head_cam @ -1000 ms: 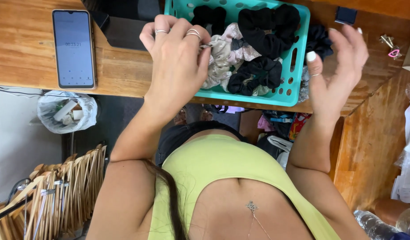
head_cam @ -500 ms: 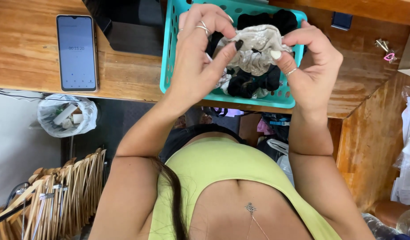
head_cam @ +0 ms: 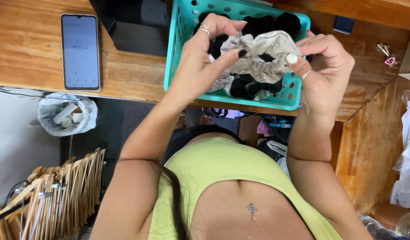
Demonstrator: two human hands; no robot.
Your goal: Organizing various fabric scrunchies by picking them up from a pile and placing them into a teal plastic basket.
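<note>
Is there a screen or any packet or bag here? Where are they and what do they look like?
Flat rectangular smartphone: lies on the wooden desk, left of the teal plastic basket; black frame, lit pale screen.
Crinkly clear plastic bag: below the desk edge, holding rubbish.
Clear plastic wrappers: far right edge, too cut off to tell more.

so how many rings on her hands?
3 visible: two stacked on one finger of the left hand, one on a finger of the right hand. Curled fingers gripping the beige scrunchie may hide more.
</note>
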